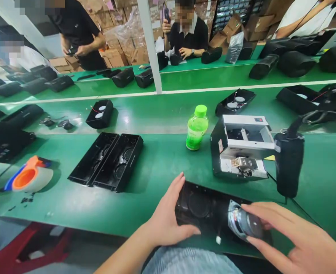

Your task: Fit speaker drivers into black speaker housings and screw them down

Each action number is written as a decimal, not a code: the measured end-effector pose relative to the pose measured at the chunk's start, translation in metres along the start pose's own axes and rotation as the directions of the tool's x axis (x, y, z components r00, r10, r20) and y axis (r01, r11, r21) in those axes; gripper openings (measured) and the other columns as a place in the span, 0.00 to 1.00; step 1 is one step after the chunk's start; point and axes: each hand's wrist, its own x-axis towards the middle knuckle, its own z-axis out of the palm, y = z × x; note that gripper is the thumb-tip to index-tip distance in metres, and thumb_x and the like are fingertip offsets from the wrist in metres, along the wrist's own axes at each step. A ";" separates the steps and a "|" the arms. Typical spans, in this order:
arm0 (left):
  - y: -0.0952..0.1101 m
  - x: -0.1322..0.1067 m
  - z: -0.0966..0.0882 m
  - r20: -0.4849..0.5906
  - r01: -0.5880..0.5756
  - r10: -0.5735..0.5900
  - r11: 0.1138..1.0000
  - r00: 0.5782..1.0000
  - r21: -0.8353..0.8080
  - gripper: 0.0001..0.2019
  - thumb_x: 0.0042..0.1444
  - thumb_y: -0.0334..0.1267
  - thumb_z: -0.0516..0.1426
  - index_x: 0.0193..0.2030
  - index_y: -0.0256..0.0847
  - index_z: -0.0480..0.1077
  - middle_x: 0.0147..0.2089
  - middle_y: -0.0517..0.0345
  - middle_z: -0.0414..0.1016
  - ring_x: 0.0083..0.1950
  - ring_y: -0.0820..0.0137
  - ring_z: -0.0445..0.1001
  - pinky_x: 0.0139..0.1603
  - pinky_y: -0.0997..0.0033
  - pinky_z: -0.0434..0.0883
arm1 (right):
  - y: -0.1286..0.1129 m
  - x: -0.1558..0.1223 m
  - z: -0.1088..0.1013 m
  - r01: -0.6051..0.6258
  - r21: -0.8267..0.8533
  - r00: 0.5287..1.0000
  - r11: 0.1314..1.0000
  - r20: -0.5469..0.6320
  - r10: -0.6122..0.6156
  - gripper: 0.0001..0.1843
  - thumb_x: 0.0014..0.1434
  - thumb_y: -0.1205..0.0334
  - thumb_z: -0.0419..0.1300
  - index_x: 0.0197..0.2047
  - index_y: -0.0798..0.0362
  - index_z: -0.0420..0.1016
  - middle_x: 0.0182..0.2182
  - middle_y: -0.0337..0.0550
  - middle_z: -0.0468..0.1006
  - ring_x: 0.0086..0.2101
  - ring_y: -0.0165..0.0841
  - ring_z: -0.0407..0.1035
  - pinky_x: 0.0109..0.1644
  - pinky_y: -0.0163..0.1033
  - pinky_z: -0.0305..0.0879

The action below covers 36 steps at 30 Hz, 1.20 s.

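A black speaker housing [202,211] lies on the green bench [156,167] right in front of me. My left hand [166,217] clasps its left end, thumb under the near edge and fingers along the far side. My right hand [296,239] pinches a round silver speaker driver [243,224] between thumb and fingers, tilted over the right end of the housing.
Two empty black housing shells [107,161] lie side by side to the left, with a tape dispenser [27,177] beyond them. A green bottle [196,127], a small white machine [242,146] and a hanging black screwdriver [289,163] stand behind. Other people work across the far bench.
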 end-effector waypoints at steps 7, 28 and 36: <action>-0.001 0.000 0.005 0.035 0.096 -0.095 0.995 0.995 -0.036 0.64 0.50 0.60 0.77 0.85 0.50 0.46 0.86 0.38 0.49 0.86 0.38 0.49 0.84 0.30 0.54 | -0.009 0.034 0.012 0.200 -0.096 0.972 0.975 0.149 -0.184 0.25 0.86 0.47 0.43 0.64 0.48 0.77 0.58 0.39 0.76 0.48 0.33 0.79 0.47 0.37 0.85; -0.007 0.001 0.008 -0.006 0.001 -0.002 0.999 1.000 -0.044 0.63 0.51 0.60 0.77 0.84 0.60 0.43 0.85 0.40 0.49 0.85 0.38 0.52 0.81 0.27 0.59 | -0.022 0.032 0.019 0.275 -0.234 0.961 0.933 0.099 -0.258 0.25 0.87 0.56 0.41 0.61 0.55 0.78 0.59 0.42 0.75 0.51 0.37 0.74 0.52 0.46 0.74; -0.009 0.002 0.007 -0.017 -0.006 0.005 0.998 1.000 -0.056 0.62 0.52 0.61 0.76 0.84 0.59 0.45 0.85 0.39 0.50 0.85 0.37 0.53 0.81 0.25 0.58 | -0.019 0.025 0.026 0.240 -0.250 0.968 0.938 0.137 -0.211 0.24 0.86 0.56 0.42 0.64 0.53 0.77 0.62 0.41 0.73 0.52 0.36 0.74 0.51 0.42 0.77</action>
